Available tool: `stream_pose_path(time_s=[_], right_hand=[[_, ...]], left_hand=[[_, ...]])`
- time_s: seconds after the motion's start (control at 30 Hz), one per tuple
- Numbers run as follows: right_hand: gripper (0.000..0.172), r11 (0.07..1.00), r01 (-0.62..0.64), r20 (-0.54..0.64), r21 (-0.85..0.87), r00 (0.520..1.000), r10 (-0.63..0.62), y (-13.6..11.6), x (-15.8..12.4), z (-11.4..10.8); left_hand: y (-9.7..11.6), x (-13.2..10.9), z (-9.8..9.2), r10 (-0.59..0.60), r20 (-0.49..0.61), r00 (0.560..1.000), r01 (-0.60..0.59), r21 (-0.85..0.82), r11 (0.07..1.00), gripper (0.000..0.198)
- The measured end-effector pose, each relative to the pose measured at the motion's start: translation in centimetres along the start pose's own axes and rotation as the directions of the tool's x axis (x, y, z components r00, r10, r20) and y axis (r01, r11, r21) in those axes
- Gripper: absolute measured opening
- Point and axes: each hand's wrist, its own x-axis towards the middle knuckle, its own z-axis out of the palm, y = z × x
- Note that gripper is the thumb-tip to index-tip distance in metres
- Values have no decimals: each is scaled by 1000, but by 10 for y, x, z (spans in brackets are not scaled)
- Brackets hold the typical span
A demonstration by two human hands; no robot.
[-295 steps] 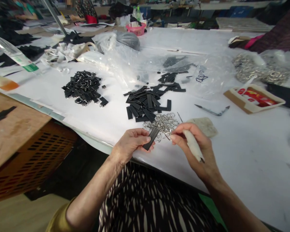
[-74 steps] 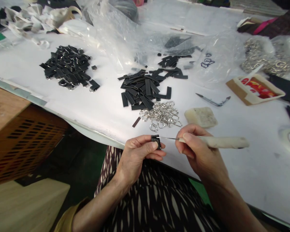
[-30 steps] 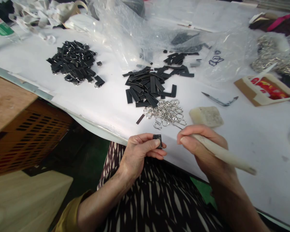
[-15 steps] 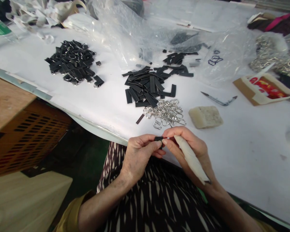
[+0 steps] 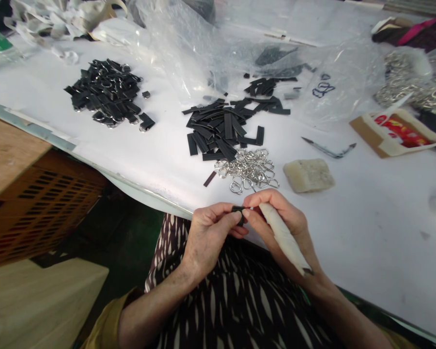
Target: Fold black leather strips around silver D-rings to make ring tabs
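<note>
Between thumb and fingers, my left hand [image 5: 210,235] pinches a short black strip [image 5: 237,209] at the table's front edge. My right hand [image 5: 285,218] is closed, its thumb and fingertip meeting at the strip's right end. Across that hand lies a thin tool with a white wrapped handle [image 5: 285,237], its slim metal tip pointing toward the rings. Whether a ring is on the strip is hidden by the fingers. Just beyond my hands is a heap of metal D-rings [image 5: 252,169]. Behind it lies a pile of loose black strips [image 5: 221,126].
Black strips fitted with rings [image 5: 105,92] are heaped at the left. A pale block [image 5: 308,175], bent tweezers [image 5: 330,149] and a small carton [image 5: 396,133] lie to the right. Clear plastic bags [image 5: 189,53] spread across the back. An orange crate [image 5: 47,208] stands below left.
My hands keep nearly the same pose at the strip. The wrapped handle has shifted slightly left, and the whole view has moved a little.
</note>
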Motion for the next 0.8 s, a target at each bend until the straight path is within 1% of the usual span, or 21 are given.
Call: stream_pose_path(time_s=[0.13, 0.27, 0.33, 0.43, 0.53, 0.6, 0.67, 0.7, 0.73, 0.77, 0.8], right_hand=[[8, 1000, -1, -1, 5, 1000, 1, 1, -1, 3], [7, 1000, 7, 7, 18, 1000, -7, 4, -1, 3], [5, 1000, 12, 13, 11, 1000, -12, 4, 0, 1], [4, 998, 6, -4, -57, 1000, -6, 5, 3, -6], [11, 992, -26, -32, -127, 999, 22, 5, 5, -15], [17, 988, -60, -53, -141, 997, 53, 6, 6, -20], [22, 984, -105, -69, -144, 993, 96, 9, 7, -25], [24, 981, -126, -74, -145, 990, 116, 10, 8, -26], [25, 978, -148, -77, -148, 987, 138, 12, 8, -27], [27, 975, -165, -79, -149, 985, 154, 14, 8, -28], [28, 973, -176, -81, -147, 983, 166, 15, 9, -29]], left_hand=[[1, 0, 1, 0, -2, 1000, 0, -9, 1000, 11], [6, 1, -1, -11, 10, 1000, 10, 16, 1000, 12], [9, 2, -5, -16, 9, 1000, 15, 39, 999, 13], [12, 3, -16, -5, -20, 1000, 7, 82, 997, 15], [13, 4, -33, 60, -70, 996, -50, 135, 990, 14], [16, 6, -47, 85, -83, 993, -73, 145, 987, 15], [25, 14, -63, 87, -114, 990, -75, 104, 992, 15], [32, 20, -73, 99, -159, 982, -89, 70, 994, 17], [41, 27, -84, 126, -217, 968, -120, 40, 992, 20], [53, 35, -96, 169, -302, 938, -170, 22, 985, 22], [66, 44, -109, 221, -390, 894, -232, 21, 973, 22]])
